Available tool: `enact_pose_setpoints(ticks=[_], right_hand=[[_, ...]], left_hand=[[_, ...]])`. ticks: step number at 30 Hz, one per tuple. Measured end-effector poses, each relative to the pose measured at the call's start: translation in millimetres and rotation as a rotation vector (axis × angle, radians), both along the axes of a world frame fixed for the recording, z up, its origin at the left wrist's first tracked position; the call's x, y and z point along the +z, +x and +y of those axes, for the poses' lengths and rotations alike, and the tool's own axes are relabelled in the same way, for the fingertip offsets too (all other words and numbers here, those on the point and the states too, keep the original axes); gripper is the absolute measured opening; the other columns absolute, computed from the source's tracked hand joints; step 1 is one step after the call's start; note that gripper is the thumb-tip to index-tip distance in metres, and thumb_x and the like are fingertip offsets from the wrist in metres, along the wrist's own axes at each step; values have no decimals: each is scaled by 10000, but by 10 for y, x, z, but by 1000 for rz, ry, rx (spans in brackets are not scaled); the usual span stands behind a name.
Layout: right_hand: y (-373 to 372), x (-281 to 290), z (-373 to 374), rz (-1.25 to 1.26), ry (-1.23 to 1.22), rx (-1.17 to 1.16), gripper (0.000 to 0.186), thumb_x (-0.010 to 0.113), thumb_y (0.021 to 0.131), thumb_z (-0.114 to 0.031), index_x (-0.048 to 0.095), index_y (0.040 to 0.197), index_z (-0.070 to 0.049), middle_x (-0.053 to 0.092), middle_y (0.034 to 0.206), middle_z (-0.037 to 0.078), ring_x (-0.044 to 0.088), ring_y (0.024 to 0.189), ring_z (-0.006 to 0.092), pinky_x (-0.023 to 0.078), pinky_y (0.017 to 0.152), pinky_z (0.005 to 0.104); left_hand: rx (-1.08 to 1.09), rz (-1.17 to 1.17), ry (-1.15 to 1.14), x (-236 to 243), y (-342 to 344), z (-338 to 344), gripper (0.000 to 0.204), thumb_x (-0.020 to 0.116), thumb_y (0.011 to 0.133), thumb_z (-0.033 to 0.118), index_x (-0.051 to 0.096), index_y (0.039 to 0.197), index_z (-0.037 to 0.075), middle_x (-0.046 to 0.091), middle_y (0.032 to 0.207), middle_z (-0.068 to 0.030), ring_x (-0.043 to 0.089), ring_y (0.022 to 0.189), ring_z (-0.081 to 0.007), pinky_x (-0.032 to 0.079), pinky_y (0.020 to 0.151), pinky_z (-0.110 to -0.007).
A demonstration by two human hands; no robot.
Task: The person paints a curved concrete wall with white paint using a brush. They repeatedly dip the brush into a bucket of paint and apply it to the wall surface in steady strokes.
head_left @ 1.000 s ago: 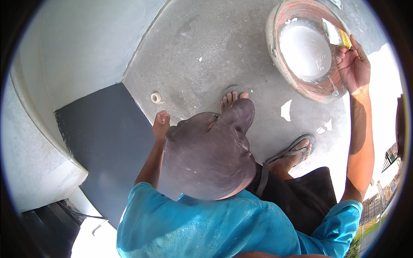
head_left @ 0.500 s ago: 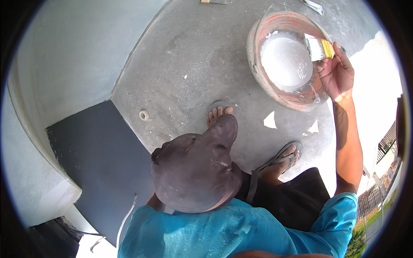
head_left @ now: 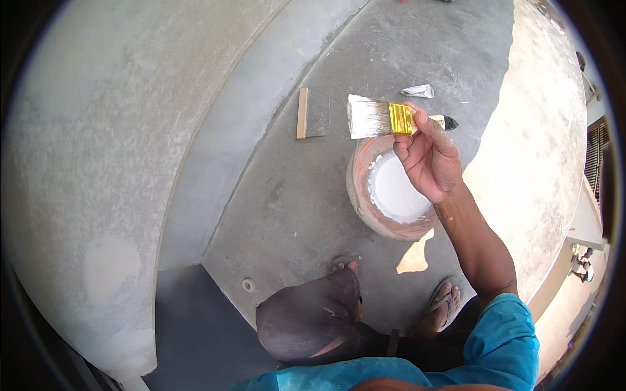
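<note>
While the right hand [head_left: 427, 156] grasps a flat yellow-banded paintbrush [head_left: 400, 119] near the far rim of a round reddish tub [head_left: 357, 182] of white liquid [head_left: 396, 189], the left hand is out of view, its state impossible to tell. A wood-edged grey plate [head_left: 317, 112] lies near the concrete floor [head_left: 280, 202]'s left edge.

Floor [head_left: 287, 215]: mostly even grey shade; hard-edged sunlight at right, pale and glaring.
Bucket [head_left: 358, 189]: shaded; bright sun patch [head_left: 415, 256] just below.
Wall [head_left: 124, 150]: soft, diffuse light.
Paintbrush [head_left: 400, 119]: fairly sharp, yellow ferrule shiny.
Trouser knee [head_left: 303, 319]: soft, slightly hazy.
Rim: black vignette, straight edges bowed.
</note>
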State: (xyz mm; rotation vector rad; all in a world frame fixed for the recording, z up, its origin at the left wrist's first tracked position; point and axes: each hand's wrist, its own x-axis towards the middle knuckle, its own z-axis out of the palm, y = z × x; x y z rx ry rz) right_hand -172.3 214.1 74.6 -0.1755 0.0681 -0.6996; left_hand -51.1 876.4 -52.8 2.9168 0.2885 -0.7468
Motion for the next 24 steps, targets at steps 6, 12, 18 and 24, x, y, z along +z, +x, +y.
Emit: enact_pose_setpoints(ticks=[6,12,18,24], right_hand=[[114,602,48,-168,-151,-235,366,661,1010,-133,559,1331,10,656,1195,149,686,1016,204,608,856,311],[247,894,241,54,-470,-593,353,685,985,-74,611,1314,30,667,1226,145,677,1086,197,585,867,325],[551,1017,429,-1,-820,-816,301,733,947,-35,670,1230,46,691,1167,126,679,1023,177,586,844,324],[693,1048,-423,98,-360,-867,301,783,925,-77,700,1191,36,721,1057,108,680,950,155,574,823,293]], left_hand=[[-15,-5,5,117,203,-145,424,658,982,323,630,1235,-17,690,1158,-177,655,1052,-300,513,926,-378],[-50,-6,-2,201,396,-256,396,652,991,306,638,1219,-18,699,1129,-162,663,1016,-278,519,902,-363],[-92,-20,-6,368,538,-339,369,645,999,288,645,1203,-20,707,1100,-147,672,981,-256,525,879,-347],[-111,-46,-51,581,561,-316,343,638,1008,271,653,1186,-22,716,1071,-132,680,945,-234,532,856,-332]])
